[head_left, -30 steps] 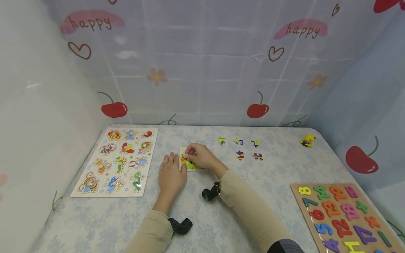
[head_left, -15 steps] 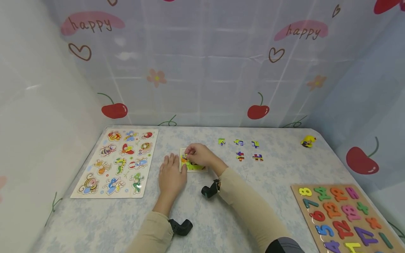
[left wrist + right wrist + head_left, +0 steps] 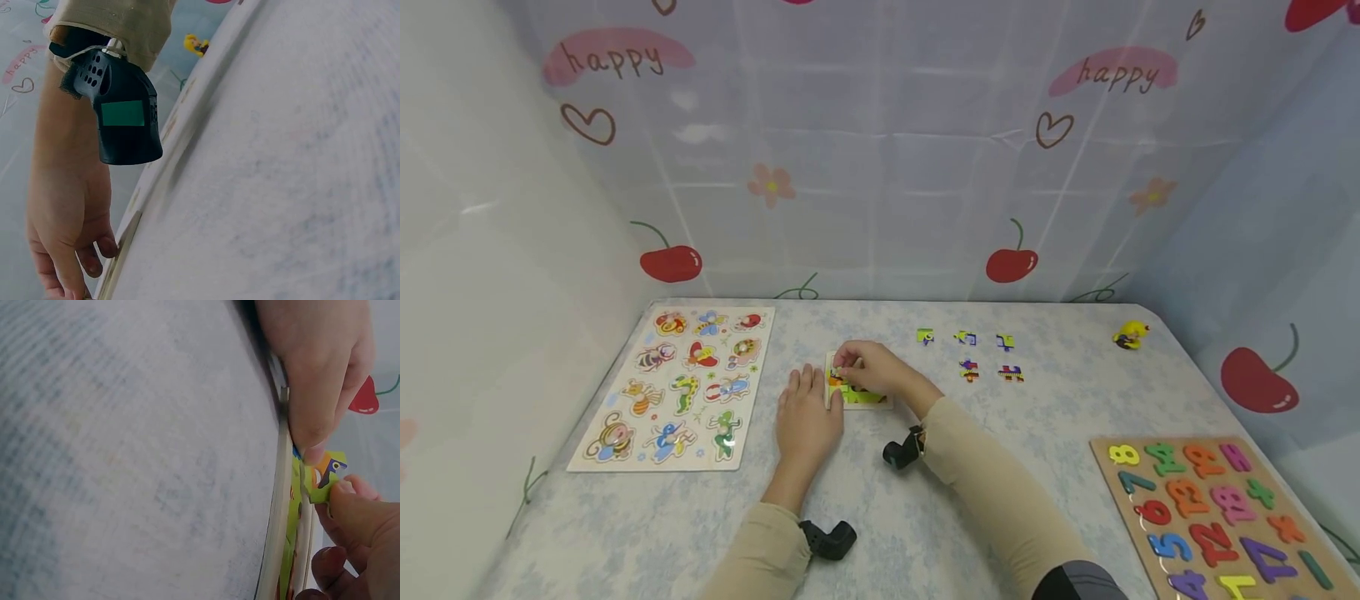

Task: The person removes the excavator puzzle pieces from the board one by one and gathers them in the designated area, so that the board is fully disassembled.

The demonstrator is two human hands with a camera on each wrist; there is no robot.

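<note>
My left hand (image 3: 808, 417) lies flat with straight fingers at the left edge of a small wooden jigsaw board (image 3: 859, 403), its thumb at the board's side. My right hand (image 3: 876, 368) is over that board and pinches a jigsaw piece (image 3: 324, 478) between thumb and finger. Green, orange and purple with a printed eye, this piece is tilted up at the board's surface in the right wrist view, right beside the left thumb (image 3: 315, 412). From the left wrist view, the right hand (image 3: 69, 225) reaches down to the board's edge. Its fingers hide part of the board in the head view.
Several loose jigsaw pieces (image 3: 967, 368) lie in two rows right of the board. An insect puzzle board (image 3: 673, 383) is at the left. At the right front sits a number puzzle board (image 3: 1217, 508), with a yellow toy figure (image 3: 1129, 334) behind it.
The right hand has shifted slightly left over the board, still pinching the jigsaw piece. My left hand keeps its place.
</note>
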